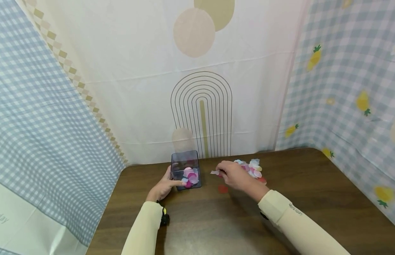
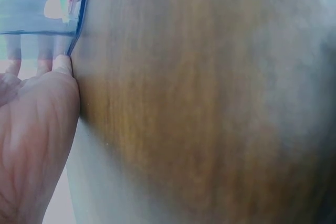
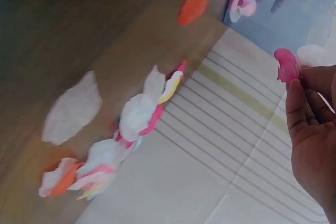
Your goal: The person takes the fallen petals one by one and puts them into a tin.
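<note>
A clear bluish plastic box (image 1: pixel 184 158) stands on the table with pink, lilac and pale petals (image 1: pixel 192 177) inside. My left hand (image 1: pixel 163 187) grips it at its left side, thumb along the front; in the left wrist view, fingers (image 2: pixel 44 59) show through the see-through wall. To the right of the box, my right hand (image 1: pixel 234 174) pinches a pink petal (image 3: pixel 287 66) and a whitish petal (image 3: pixel 313 55) between thumb and fingertips, above the tabletop. Behind that hand lies a loose pile of petals (image 1: pixel 255 166) in white, pink and yellow, partly covered by it.
A single red-orange petal (image 1: pixel 223 189) lies on the brown wooden table (image 1: pixel 197 219) between box and pile. Another red petal (image 1: pixel 262 180) sits at the pile's near edge. A printed cloth (image 1: pixel 146 120) hangs right behind the table, with checked cloths (image 1: pixel 344 106) at the sides.
</note>
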Tool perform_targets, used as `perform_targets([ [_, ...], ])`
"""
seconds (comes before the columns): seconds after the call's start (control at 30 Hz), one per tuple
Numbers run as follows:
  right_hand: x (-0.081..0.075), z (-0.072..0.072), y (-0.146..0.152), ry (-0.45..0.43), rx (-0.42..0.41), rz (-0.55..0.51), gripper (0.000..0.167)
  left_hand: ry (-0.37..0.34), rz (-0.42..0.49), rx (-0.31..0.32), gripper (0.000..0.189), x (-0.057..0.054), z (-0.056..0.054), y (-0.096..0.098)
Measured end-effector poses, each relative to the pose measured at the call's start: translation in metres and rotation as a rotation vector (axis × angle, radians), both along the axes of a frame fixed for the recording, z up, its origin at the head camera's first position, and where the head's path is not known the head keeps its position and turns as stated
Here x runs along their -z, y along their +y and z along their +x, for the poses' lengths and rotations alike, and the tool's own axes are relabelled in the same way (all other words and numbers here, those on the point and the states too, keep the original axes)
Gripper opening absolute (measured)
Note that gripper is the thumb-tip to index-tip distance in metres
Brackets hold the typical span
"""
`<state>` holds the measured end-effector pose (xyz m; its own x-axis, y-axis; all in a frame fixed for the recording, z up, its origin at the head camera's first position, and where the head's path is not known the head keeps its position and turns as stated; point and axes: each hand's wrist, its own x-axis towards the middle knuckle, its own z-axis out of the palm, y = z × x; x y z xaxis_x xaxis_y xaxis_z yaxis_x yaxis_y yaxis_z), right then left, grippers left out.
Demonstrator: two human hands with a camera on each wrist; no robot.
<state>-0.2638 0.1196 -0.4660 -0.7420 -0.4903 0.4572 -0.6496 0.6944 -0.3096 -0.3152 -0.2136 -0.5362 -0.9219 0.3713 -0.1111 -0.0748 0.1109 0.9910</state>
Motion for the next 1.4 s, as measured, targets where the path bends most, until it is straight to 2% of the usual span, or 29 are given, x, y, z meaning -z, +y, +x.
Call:
perform_targets([
  [0.2,-0.011,-0.002,-0.017,-0.025,-0.009,0.017,0.012,0.001,0.007,-0.002,0.105,0.003,-0.002,0.000],
  [0.43,-0.022,-0.012,-0.043,-0.080,-0.004,0.004,0.011,0.000,0.006,-0.009,0.106,0.003,-0.004,0.000],
  [0.87,-0.040,-0.030,-0.088,-0.060,-0.032,-0.033,0.014,-0.008,0.022,0.001,0.103,0.004,-0.005,0.000],
  [1.1,-0.037,-0.046,-0.109,-0.070,0.002,-0.008,0.013,-0.025,0.031,-0.006,0.100,0.003,-0.003,-0.001],
  [1.27,-0.032,-0.055,-0.117,-0.136,0.028,0.026,0.015,-0.022,0.028,0.006,0.100,0.003,-0.003,-0.001],
  [1.4,-0.029,-0.060,-0.120,-0.189,0.038,0.009,0.015,-0.024,0.028,0.008,0.100,0.004,-0.003,-0.001],
])
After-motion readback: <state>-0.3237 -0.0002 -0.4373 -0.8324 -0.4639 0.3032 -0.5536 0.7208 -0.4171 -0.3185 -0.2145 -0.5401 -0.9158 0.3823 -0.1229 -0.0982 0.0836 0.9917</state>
